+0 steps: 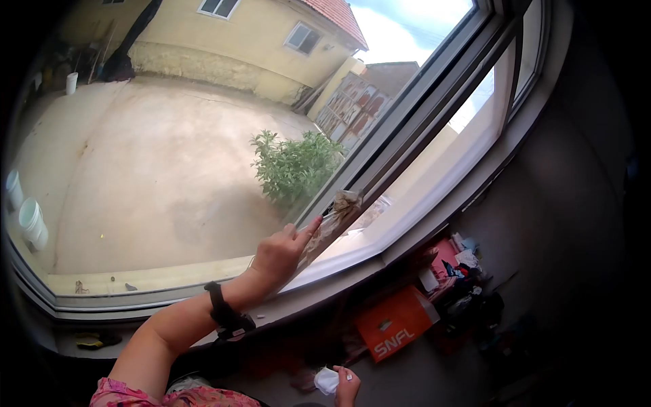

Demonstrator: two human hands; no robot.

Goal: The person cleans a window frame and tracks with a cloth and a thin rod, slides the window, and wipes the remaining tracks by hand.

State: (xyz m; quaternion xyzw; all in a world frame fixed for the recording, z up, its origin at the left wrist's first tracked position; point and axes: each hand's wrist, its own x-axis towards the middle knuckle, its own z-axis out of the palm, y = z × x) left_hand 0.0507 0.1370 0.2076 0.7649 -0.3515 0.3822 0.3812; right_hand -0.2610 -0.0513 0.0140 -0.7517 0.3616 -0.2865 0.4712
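My left hand (278,254), a dark strap on its wrist, reaches up to the sliding window's frame (400,142). Its index finger is stretched out against the frame's edge; the other fingers are curled and partly hidden. Just beyond the fingertip, a crumpled brownish plastic wad (346,203) hangs on the frame. Low in the view, my right hand (347,388) is closed on a white cloth (326,381), which may be a tissue.
An orange box marked SNFL (395,322) stands below the sill, with a heap of mixed items (458,264) beside it. A yellow and black object (98,340) lies at the lower left. Outside the glass are a green bush (296,163) and white buckets (32,224).
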